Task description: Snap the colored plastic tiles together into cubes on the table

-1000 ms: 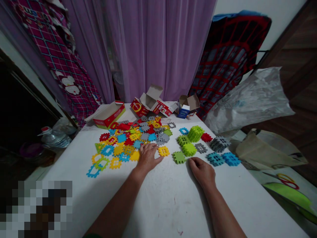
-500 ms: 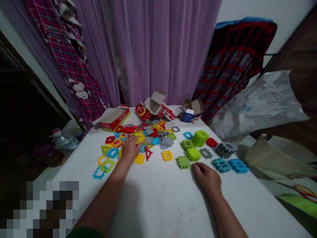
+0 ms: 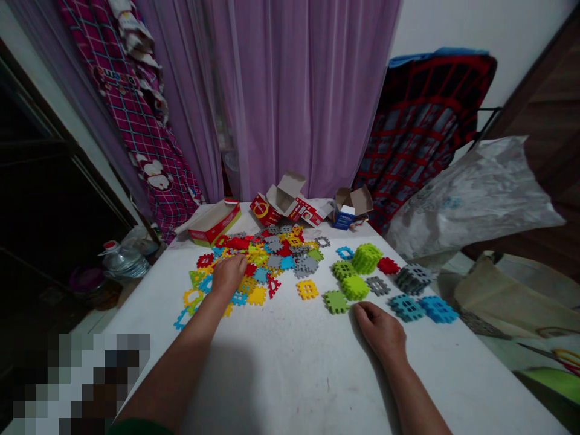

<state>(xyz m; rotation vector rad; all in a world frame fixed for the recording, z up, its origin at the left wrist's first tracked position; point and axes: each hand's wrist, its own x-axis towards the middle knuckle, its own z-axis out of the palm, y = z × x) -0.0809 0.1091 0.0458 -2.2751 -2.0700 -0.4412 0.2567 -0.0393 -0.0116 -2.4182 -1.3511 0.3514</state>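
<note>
A loose pile of flat waffle-block tiles in red, yellow, blue, grey and green lies on the white table. My left hand rests on the pile's left part, fingers curled down onto the tiles; what they grip is hidden. My right hand lies on the bare table with fingers curled, just right of a flat green tile. Beyond it stand green cubes, a red tile, a grey stack and blue stacks. A single yellow tile lies between pile and green pieces.
Opened cardboard boxes sit at the table's far edge, a red tray-like box at the far left. A purple curtain hangs behind. A plastic bag and cloth bag lie right of the table; a bottle sits left.
My left hand has moved left and farther across the pile, away from the single yellow tile. My right hand has stayed put. The view has shifted slightly.
</note>
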